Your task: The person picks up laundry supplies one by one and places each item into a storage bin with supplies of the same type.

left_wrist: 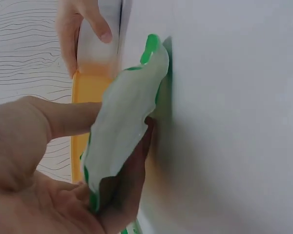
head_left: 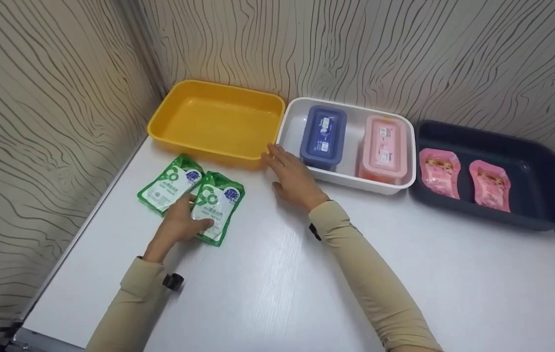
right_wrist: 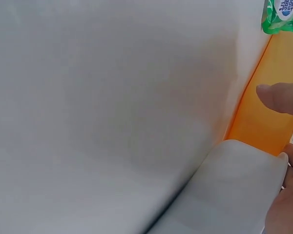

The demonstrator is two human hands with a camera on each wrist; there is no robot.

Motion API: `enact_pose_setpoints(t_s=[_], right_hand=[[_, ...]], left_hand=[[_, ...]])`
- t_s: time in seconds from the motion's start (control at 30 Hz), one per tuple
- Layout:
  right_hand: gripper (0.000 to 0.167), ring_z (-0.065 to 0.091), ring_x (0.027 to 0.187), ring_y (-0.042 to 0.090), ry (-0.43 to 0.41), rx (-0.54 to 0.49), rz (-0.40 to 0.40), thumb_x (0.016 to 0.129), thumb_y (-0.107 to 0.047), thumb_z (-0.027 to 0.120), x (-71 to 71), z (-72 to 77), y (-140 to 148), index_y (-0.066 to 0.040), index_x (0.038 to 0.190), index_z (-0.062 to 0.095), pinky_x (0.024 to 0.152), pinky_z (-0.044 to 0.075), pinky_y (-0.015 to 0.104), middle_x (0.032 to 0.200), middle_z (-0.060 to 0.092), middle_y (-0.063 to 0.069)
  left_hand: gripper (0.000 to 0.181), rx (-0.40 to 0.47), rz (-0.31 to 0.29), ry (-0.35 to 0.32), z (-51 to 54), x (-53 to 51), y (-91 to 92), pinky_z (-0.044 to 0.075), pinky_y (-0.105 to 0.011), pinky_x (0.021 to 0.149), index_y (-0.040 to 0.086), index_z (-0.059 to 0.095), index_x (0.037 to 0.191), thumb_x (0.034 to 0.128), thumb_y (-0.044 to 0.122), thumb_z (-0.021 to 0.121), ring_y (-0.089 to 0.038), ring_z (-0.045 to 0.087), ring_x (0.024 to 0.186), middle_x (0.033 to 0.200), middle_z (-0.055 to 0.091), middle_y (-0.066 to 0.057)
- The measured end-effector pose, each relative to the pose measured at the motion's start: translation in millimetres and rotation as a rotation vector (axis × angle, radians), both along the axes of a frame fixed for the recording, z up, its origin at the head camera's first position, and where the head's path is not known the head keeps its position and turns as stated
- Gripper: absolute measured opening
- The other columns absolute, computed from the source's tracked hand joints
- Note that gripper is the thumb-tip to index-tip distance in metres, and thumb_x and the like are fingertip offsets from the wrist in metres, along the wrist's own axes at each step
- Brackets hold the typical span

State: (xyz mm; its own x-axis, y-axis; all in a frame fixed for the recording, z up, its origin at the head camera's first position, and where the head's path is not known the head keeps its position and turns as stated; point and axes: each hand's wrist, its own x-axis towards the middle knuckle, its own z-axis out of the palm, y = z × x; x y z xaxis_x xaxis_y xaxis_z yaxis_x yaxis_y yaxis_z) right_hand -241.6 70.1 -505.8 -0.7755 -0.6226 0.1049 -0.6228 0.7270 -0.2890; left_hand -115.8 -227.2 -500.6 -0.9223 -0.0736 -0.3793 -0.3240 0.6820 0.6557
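Note:
My left hand (head_left: 177, 222) pinches a green-and-white printed pouch (head_left: 220, 203) between thumb and fingers; the left wrist view has this pouch (left_wrist: 127, 112) edge-on, tilted off the white table. Beside it, partly under its left edge, lies a second pouch (head_left: 167, 186) of the same print. The yellow tray (head_left: 209, 151) stands just behind both. With fingers stretched out, my right hand (head_left: 297, 181) is at the corner where the yellow tray meets the white tray (head_left: 355, 182). Its fingertips are by the rims, and whether they press on them I cannot tell.
Inside the white tray are a blue lidded box (head_left: 325, 137) and a pink lidded box (head_left: 385, 146). To the right, a dark blue tray (head_left: 534, 166) holds two pink sachets (head_left: 439, 172). Patterned walls (head_left: 238, 44) bound the table at the back and left.

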Motion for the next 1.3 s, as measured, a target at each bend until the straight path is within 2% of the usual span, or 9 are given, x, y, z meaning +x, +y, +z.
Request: enact_pose_setpoints(t_s=[0.1, 0.3, 0.43, 0.53, 0.67, 0.8, 1.0, 1.2, 1.3], right_hand=[[0.081, 0.019, 0.166, 0.027, 0.003, -0.005, 0.004, 0.098, -0.007, 0.075, -0.4, 1.6, 0, -0.015, 0.168, 0.035, 0.135, 0.019, 0.044, 0.179, 0.019, 0.009], [0.079, 0.019, 0.166, 0.027, -0.008, -0.023, 0.008, 0.097, -0.005, 0.074, 0.0, 1.8, 1, -0.013, 0.167, 0.037, 0.135, 0.019, 0.043, 0.179, 0.02, 0.009], [0.079, 0.02, 0.165, 0.027, -0.005, -0.027, 0.009, 0.097, -0.005, 0.074, -0.4, 1.5, 1, -0.013, 0.166, 0.038, 0.135, 0.019, 0.043, 0.179, 0.02, 0.009], [0.079, 0.023, 0.165, 0.029, 0.011, -0.026, 0.016, 0.096, -0.004, 0.076, -0.6, 2.0, 1, -0.012, 0.165, 0.039, 0.135, 0.02, 0.043, 0.178, 0.023, 0.01], [0.081, 0.025, 0.164, 0.031, 0.012, -0.02, 0.015, 0.094, -0.004, 0.077, -0.8, 2.6, 0, -0.011, 0.165, 0.039, 0.134, 0.022, 0.043, 0.177, 0.024, 0.012], [0.081, 0.025, 0.163, 0.031, 0.004, -0.03, 0.011, 0.094, -0.003, 0.077, -1.2, 3.1, 1, -0.012, 0.166, 0.039, 0.134, 0.022, 0.044, 0.177, 0.024, 0.012], [0.08, 0.026, 0.163, 0.031, 0.016, -0.044, 0.01, 0.095, -0.002, 0.076, -1.4, 2.1, 0, -0.012, 0.165, 0.04, 0.134, 0.023, 0.045, 0.177, 0.026, 0.012], [0.079, 0.026, 0.163, 0.031, 0.024, -0.047, 0.007, 0.095, -0.001, 0.074, -1.6, 1.4, 0, -0.012, 0.165, 0.039, 0.134, 0.023, 0.045, 0.177, 0.026, 0.012], [0.078, 0.025, 0.163, 0.031, 0.023, -0.046, 0.009, 0.096, -0.001, 0.073, -0.8, 0.9, 0, -0.012, 0.165, 0.039, 0.134, 0.023, 0.045, 0.177, 0.025, 0.013]], left_hand=[[0.077, 0.042, 0.006, 0.019, 0.2, 0.1, 0.7, 0.041, -0.063, 0.12, -0.005, 0.033, 0.157, 0.0978, 0.019, 0.076, -0.049, 0.045, 0.146, 0.159, 0.042, -0.035], [0.073, 0.098, 0.045, 0.011, 2.1, 2.6, 1.4, 0.035, -0.064, 0.125, -0.001, 0.032, 0.159, 0.0997, 0.015, 0.071, -0.049, 0.038, 0.153, 0.164, 0.037, -0.033], [0.072, 0.105, 0.056, 0.021, 2.7, 4.0, 0.3, 0.036, -0.063, 0.124, 0.0, 0.033, 0.159, 0.0996, 0.016, 0.071, -0.047, 0.041, 0.15, 0.163, 0.039, -0.031], [0.073, 0.13, 0.062, 0.045, 3.4, 5.0, -1.1, 0.04, -0.061, 0.121, -0.001, 0.034, 0.159, 0.0992, 0.015, 0.072, -0.045, 0.048, 0.145, 0.159, 0.044, -0.03], [0.073, 0.173, 0.075, 0.077, 6.5, 4.7, -3.3, 0.04, -0.06, 0.121, -0.002, 0.035, 0.159, 0.0987, 0.015, 0.072, -0.041, 0.049, 0.141, 0.159, 0.044, -0.029], [0.071, 0.203, 0.088, 0.08, 13.1, 1.1, -4.8, 0.034, -0.06, 0.126, -0.002, 0.033, 0.159, 0.1005, 0.015, 0.07, -0.039, 0.043, 0.142, 0.163, 0.039, -0.028], [0.071, 0.236, 0.109, 0.047, 23.5, -6.1, -4.7, 0.032, -0.057, 0.128, -0.001, 0.028, 0.162, 0.1029, 0.017, 0.064, -0.037, 0.042, 0.143, 0.163, 0.038, -0.026], [0.076, 0.246, 0.126, 0.02, 31.2, -11.9, -2.8, 0.02, -0.058, 0.133, -0.002, 0.023, 0.166, 0.1032, 0.017, 0.062, -0.04, 0.024, 0.161, 0.175, 0.022, -0.025], [0.078, 0.258, 0.127, 0.022, 34.0, -15.0, -1.8, 0.018, -0.057, 0.134, -0.002, 0.021, 0.167, 0.1028, 0.016, 0.062, -0.04, 0.019, 0.163, 0.176, 0.018, -0.024]])
